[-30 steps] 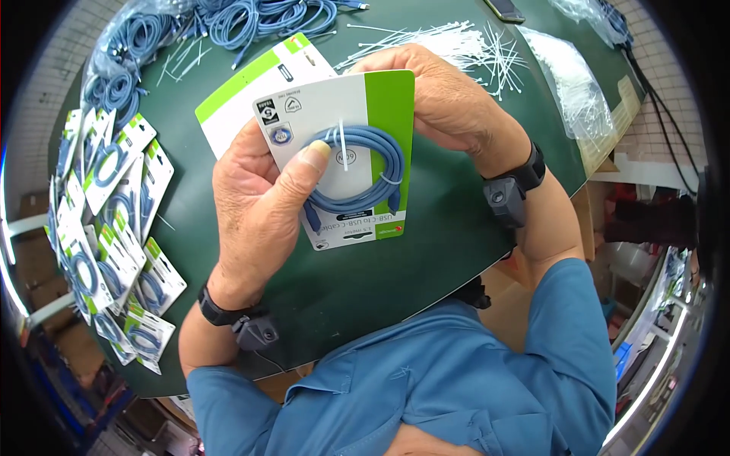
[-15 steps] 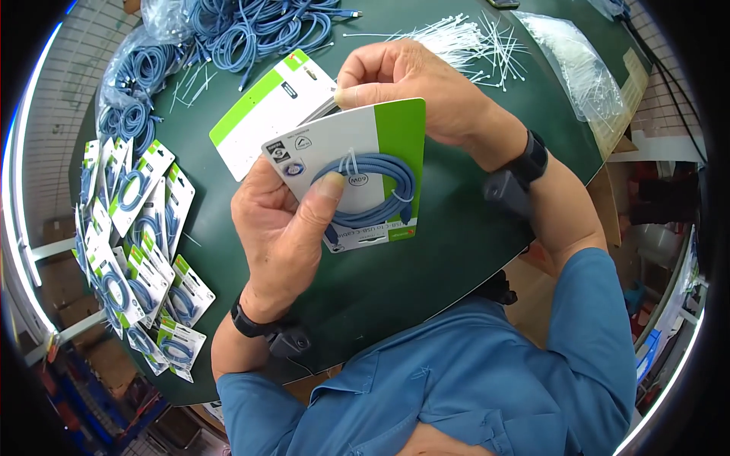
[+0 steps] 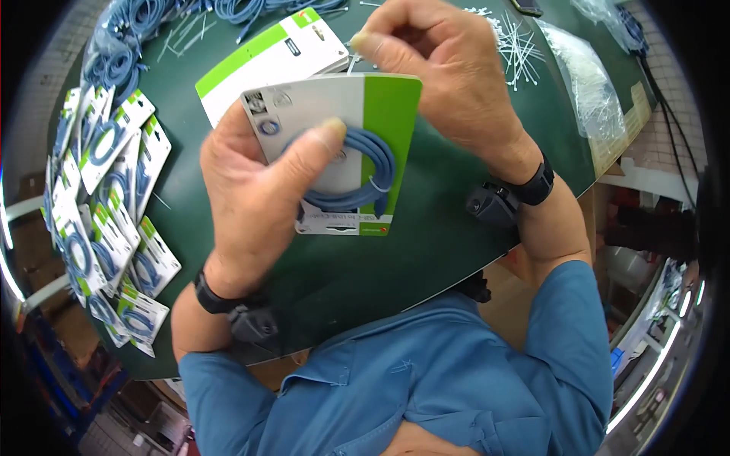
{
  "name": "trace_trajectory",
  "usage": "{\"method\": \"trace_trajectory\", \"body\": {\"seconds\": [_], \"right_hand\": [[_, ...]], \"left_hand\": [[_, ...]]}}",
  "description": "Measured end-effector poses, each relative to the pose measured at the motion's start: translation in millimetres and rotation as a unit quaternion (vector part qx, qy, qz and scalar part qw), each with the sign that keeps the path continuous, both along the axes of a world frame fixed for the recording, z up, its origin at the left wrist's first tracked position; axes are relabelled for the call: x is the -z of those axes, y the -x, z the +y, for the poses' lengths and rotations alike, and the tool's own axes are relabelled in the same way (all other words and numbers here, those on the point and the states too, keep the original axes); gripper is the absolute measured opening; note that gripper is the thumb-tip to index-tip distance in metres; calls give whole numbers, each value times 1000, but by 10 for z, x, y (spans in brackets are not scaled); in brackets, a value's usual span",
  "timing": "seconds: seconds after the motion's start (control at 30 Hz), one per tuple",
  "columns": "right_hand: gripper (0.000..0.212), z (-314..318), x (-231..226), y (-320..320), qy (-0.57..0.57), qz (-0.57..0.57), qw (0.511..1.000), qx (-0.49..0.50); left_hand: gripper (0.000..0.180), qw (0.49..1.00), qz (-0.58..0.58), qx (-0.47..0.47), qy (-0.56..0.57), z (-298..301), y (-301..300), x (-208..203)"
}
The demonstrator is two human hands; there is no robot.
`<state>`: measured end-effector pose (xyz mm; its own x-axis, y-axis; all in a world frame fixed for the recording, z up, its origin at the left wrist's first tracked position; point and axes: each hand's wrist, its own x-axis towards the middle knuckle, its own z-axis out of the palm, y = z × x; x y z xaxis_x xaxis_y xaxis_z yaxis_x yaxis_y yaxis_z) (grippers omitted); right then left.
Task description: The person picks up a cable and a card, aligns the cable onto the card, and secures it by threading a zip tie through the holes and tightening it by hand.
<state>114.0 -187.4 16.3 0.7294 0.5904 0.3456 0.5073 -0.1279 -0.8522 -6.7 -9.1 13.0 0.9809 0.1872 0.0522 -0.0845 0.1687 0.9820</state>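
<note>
My left hand [image 3: 255,178] grips a white and green packaging card [image 3: 391,114], thumb on the front and fingers behind it. A coiled blue cable [image 3: 384,156] lies against the card, with a white tie around its lower right side; my thumb covers part of the coil. Just beyond the card's top edge, my right hand [image 3: 456,72] is closed in a pinch. A thin white cable tie [image 3: 352,62] shows at its fingertips, mostly hidden. Behind the held card lies a stack of flat cards [image 3: 258,61] in white and green.
Carded cables [image 3: 114,228] are heaped along the table's left side. Loose blue cables [image 3: 122,64] lie at the far left. White cable ties [image 3: 521,53] are scattered at the far right, beside a clear bag of ties [image 3: 589,91]. A phone [image 3: 526,6] rests at the far edge.
My right hand has moved slightly up and away from the held card. My left thumb has slid up over the coil, covering the upright tie seen before. The whole view has shifted a little.
</note>
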Motion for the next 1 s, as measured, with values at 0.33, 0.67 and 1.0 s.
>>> {"method": "trace_trajectory", "body": {"seconds": [0.33,0.67,1.0], "right_hand": [[28,80,56,155,-81,130,986,-64],[24,198,238,141,-112,127,986,-2],[28,84,168,135,-101,105,988,43]], "left_hand": [[32,989,2,-35,145,305,-140,126],[43,992,-45,-95,64,102,-256,82],[44,709,-315,-57,-628,12,-156,18]]}}
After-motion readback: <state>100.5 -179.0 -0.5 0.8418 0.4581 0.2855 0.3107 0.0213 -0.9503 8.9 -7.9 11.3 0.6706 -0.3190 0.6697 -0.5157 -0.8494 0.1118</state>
